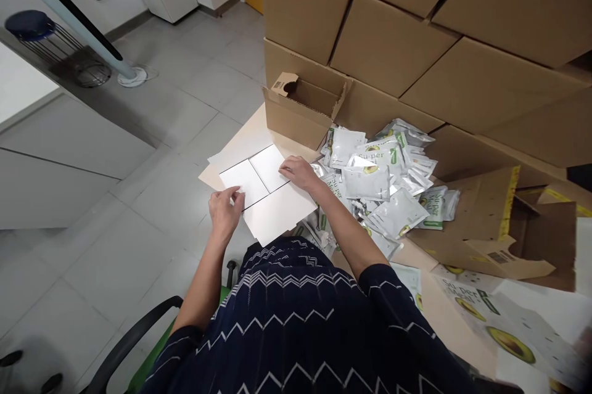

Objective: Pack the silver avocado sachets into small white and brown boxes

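- White card (259, 175) lies flat in front of the body, between both hands and touched by each; its paired panels run left to right, angling away at the right
- Left hand (226, 209), thumb and fingers narrow, meets the near-left edge; right hand (298, 172) has bent fingertips at the right panel; whether either grips, I cannot tell
- Pale table (252, 126) beneath; packets (367, 181) heap just right, open carton (296, 124) beyond
- Stacked boxes (300, 12) bound the right; tiled floor (152, 209) opens left
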A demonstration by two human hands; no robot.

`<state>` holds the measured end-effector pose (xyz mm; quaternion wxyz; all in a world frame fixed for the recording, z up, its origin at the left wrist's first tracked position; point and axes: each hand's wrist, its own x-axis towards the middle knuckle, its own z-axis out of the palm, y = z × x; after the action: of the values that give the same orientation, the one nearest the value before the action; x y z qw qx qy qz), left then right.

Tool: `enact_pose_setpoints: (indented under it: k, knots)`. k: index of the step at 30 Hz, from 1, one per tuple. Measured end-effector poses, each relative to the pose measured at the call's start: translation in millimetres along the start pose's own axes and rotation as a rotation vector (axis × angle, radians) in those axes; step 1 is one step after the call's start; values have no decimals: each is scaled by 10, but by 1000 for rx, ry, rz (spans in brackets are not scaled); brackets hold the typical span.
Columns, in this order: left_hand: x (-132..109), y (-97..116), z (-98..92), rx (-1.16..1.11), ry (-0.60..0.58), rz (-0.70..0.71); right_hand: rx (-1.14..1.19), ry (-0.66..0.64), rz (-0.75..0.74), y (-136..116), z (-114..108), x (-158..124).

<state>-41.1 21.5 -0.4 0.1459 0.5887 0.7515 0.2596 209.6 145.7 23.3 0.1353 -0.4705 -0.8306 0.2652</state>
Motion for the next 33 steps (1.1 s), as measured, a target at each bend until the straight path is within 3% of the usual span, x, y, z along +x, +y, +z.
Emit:
enact_pose_setpoints:
  k: [6, 8, 11, 15, 18, 21, 25, 30, 33]
  knots:
    - [370, -44, 167, -208, 199, -291, 26, -33, 211, -100, -13, 518]
    - [455, -119, 189, -338, 188, -315, 111, 7, 280, -92, -26, 664]
    - [513, -219, 229, -466, 120, -225, 334, 25, 228, -19, -46, 785]
    - [427, -329, 244, -378, 258, -67, 617, 37, 110, 158, -65, 742]
    - [304, -438, 160, -233, 319, 124, 593, 43, 46, 274, -84, 615]
    - [224, -536, 24, -128, 296, 246, 450, 54, -50, 327, -118, 520]
    - [263, -504, -62, -116, 260, 225, 347, 28, -88, 258, -141, 551]
    - [384, -313, 54, -211, 219, 45, 244, 26, 74, 39, 19, 638]
    - [375, -306, 96, -181, 205, 124, 283, 85, 77, 61, 154, 607]
